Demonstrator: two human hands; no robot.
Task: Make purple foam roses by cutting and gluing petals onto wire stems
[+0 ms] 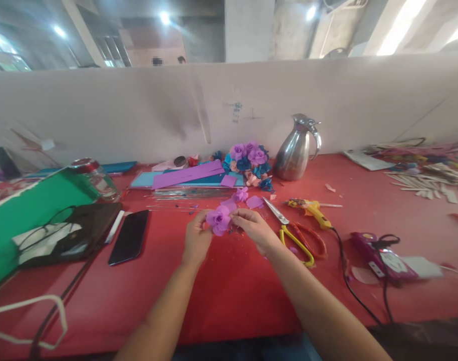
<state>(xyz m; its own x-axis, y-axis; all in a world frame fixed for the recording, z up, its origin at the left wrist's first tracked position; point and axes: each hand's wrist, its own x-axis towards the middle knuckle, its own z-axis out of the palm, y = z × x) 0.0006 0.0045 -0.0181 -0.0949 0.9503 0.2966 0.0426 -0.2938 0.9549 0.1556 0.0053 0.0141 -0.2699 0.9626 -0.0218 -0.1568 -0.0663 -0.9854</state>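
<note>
A purple paper flower with open petals is held above the red table in front of me. My left hand grips it from the left side, fingers closed around its base. From the right, my right hand pinches at the flower's edge with thumb and fingertips together. Just beyond lie a smaller purple flower and a loose purple petal. A bunch of purple, blue and pink paper flowers stands against the partition. Scissors with yellow and red handles rest beside my right hand.
A yellow glue gun lies right of the scissors, its cord trailing to a power strip. Behind stands a steel jug. Purple paper strips lie near the partition. Leftward are a phone and a glass jar.
</note>
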